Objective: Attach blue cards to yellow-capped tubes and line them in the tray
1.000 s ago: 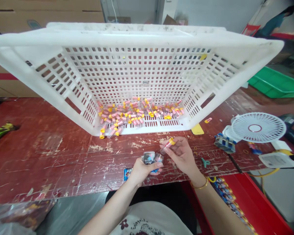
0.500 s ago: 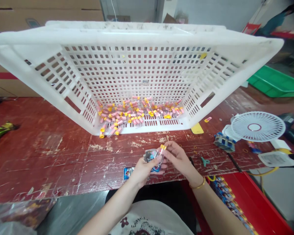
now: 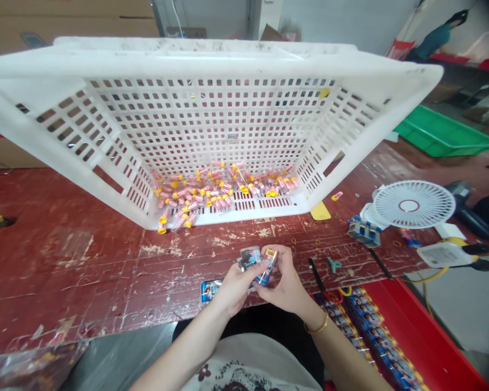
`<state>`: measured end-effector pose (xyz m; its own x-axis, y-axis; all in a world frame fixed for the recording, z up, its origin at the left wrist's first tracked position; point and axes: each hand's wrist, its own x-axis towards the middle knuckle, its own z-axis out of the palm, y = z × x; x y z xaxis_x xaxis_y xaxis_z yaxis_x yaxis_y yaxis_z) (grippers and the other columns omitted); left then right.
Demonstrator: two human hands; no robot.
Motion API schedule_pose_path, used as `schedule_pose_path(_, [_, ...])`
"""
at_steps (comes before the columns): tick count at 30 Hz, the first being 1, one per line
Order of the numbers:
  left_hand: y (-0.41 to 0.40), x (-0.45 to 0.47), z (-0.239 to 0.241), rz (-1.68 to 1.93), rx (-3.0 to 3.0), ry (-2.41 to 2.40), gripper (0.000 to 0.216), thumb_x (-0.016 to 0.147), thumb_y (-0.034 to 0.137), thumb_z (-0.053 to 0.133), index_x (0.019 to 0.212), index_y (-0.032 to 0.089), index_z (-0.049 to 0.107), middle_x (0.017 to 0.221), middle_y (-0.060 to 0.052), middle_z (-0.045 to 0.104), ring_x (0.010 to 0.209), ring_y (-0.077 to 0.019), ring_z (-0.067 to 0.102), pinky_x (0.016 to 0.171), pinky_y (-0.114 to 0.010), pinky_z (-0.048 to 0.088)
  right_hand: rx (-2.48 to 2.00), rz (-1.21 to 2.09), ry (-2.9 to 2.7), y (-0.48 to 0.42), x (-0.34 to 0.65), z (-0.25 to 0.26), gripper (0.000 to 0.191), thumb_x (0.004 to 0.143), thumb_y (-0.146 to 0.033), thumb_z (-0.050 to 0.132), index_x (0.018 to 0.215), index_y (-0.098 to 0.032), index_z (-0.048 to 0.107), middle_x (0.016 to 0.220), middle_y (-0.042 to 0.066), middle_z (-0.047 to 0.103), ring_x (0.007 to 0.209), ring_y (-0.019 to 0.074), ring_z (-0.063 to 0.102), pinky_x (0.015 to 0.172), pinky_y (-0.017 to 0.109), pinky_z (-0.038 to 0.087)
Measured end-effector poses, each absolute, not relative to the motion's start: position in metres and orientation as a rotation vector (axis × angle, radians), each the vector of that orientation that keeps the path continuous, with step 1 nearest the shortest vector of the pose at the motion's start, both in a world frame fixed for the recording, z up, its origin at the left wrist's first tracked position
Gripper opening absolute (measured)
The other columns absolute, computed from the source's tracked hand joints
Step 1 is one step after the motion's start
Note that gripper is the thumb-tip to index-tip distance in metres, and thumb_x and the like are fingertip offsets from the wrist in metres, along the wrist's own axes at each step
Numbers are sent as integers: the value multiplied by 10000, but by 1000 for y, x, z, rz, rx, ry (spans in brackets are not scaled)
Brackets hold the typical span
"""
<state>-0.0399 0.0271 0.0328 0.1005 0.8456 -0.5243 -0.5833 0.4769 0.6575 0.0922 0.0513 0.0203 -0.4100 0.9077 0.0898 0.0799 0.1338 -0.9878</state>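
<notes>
Close to the table's front edge, my left hand (image 3: 235,288) is closed on several small clear-and-black printed packets (image 3: 250,257), its thumb lying across them. My right hand (image 3: 287,283) wraps the right side of a small blue packet (image 3: 266,270) with a yellow top, which both hands touch. Fingers hide part of these packets. Just left of my left hand, another blue packet (image 3: 209,290) lies flat on the red table (image 3: 155,277). Beyond my hands, a white plastic basket (image 3: 228,62) lies on its side, with many pink tubes (image 3: 218,202) with yellow caps in clear wrappers inside.
To the right stand a white fan (image 3: 411,205), a bundle of blue packets (image 3: 364,232) and a teal clip (image 3: 333,264). A red tray (image 3: 407,309) holding rows of packets is at lower right. Behind is a green tray (image 3: 444,133); a person works far off.
My right hand has shifted from pinching the yellow top to wrapping the packet's right side. My left hand keeps its grip. The view has turned slightly right.
</notes>
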Motion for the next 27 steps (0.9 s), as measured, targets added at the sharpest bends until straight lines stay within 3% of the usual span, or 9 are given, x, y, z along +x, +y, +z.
schedule_pose_path(3, [27, -38, 32, 1082, 318, 992, 289, 659, 314, 806, 874, 139, 727, 766, -43, 730, 685, -143, 650, 704, -239, 494, -965, 1361, -1638, 49, 92, 20, 634, 645, -124, 704, 1130, -273, 325, 1108, 50, 465, 851, 142, 593, 684, 260, 540])
schedule_pose_path(12, [26, -38, 33, 1087, 312, 1025, 320, 622, 301, 829, 871, 132, 723, 759, -42, 727, 681, -144, 648, 672, -234, 490, -986, 1258, -1676, 50, 94, 15, 646, 624, -125, 704, 1143, -247, 339, 1097, 59, 462, 950, 182, 567, 799, 318, 508])
schedule_pose_path(17, [28, -38, 34, 1074, 374, 1042, 354, 681, 356, 784, 931, 115, 718, 900, -93, 738, 801, -188, 675, 744, -258, 516, -1004, 1187, -1676, 49, 93, 22, 629, 630, -167, 731, 1131, -244, 358, 1086, 57, 473, 992, 200, 551, 881, 367, 476])
schedule_pose_path(20, [29, -41, 31, 1014, 366, 1091, 408, 751, 428, 704, 1034, 134, 684, 1043, -128, 715, 927, -245, 672, 743, -311, 552, -1059, 966, -1538, 50, 122, 18, 592, 644, -206, 743, 1084, -257, 350, 1107, 56, 472, 1001, 197, 547, 899, 378, 467])
schedule_pose_path(24, [26, -47, 19, 905, 418, 1170, 443, 731, 375, 733, 1095, 140, 638, 1094, -153, 698, 931, -269, 681, 691, -343, 583, -1475, 462, -1359, 35, 236, -26, 621, 631, -320, 752, 1078, -240, 329, 1162, 86, 442, 1040, 226, 510, 913, 414, 439])
schedule_pose_path(27, [22, -46, 12, 826, 445, 1222, 443, 679, 343, 785, 1040, 124, 648, 1055, -156, 711, 875, -259, 698, 673, -323, 590, -2131, 224, -1268, 2, 339, -82, 646, 537, -440, 743, 1016, -200, 382, 1085, 104, 455, 1063, 293, 469, 943, 470, 390])
